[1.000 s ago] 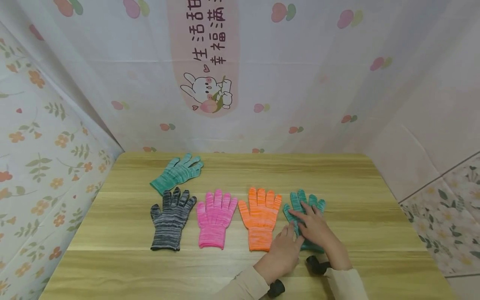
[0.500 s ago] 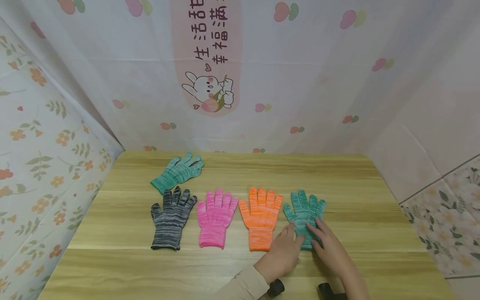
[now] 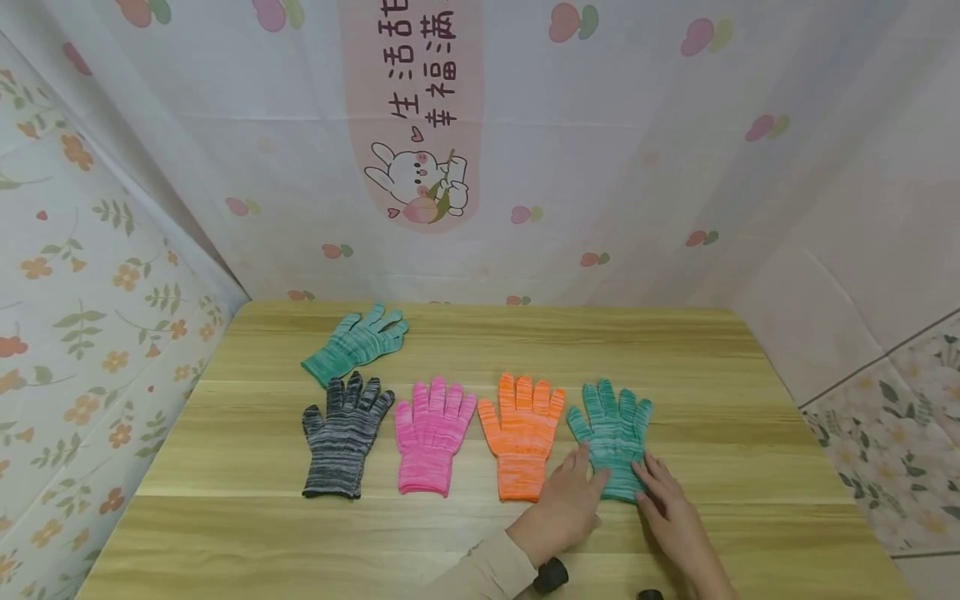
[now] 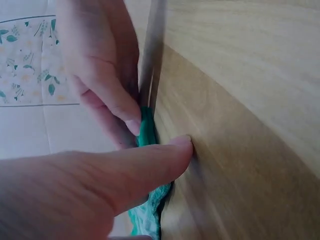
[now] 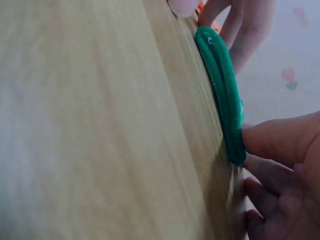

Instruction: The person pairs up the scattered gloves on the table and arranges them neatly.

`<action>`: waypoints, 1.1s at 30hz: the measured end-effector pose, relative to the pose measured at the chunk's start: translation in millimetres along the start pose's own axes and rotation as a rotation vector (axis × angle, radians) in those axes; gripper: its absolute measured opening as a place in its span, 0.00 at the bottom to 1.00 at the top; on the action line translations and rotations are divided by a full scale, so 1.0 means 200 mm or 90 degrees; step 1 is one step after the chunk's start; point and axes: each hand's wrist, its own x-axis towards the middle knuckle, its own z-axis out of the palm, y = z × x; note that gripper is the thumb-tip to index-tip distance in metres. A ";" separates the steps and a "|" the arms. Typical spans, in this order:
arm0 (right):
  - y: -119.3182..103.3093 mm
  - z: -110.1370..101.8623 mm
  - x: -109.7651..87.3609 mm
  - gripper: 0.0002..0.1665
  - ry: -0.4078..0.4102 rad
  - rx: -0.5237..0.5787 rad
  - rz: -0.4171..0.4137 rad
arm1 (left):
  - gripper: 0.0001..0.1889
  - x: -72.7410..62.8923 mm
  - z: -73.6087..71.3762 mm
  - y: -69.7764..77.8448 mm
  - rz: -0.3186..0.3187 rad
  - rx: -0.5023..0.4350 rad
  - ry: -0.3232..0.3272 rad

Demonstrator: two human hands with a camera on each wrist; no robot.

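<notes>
A green knitted glove (image 3: 617, 433) lies flat at the right end of a row, fingers pointing away from me. My left hand (image 3: 562, 504) rests beside it, fingertips touching its left edge. At the right edge of its cuff is my right hand (image 3: 675, 521), the thumb and fingertips touching the fabric. In the right wrist view, the thumb (image 5: 280, 140) meets the cuff (image 5: 222, 95) while the other fingers lie beside it on the table. The left wrist view shows my left thumb (image 4: 145, 167) extended near the glove's side, hiding part of it.
To the left lie an orange glove (image 3: 521, 437), a pink glove (image 3: 431, 437) and a dark grey glove (image 3: 345, 437). Another green glove (image 3: 356, 346) lies tilted behind the grey one. Printed curtains (image 3: 600, 167) stand behind the wooden table (image 3: 300, 550).
My right hand has drawn back from the green glove's fingers and palm, down to the right side of its cuff. The left hand has stayed in place.
</notes>
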 end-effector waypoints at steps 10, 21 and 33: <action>0.03 0.01 -0.01 0.26 0.021 0.023 -0.023 | 0.22 -0.01 -0.13 -0.26 0.166 -0.178 0.171; 0.05 0.02 -0.02 0.26 0.038 0.018 -0.050 | 0.18 -0.17 -0.37 -0.94 -0.038 -0.255 0.357; 0.06 0.01 -0.01 0.25 0.041 0.025 -0.060 | 0.17 -0.49 -0.47 -1.72 -0.202 -0.064 0.268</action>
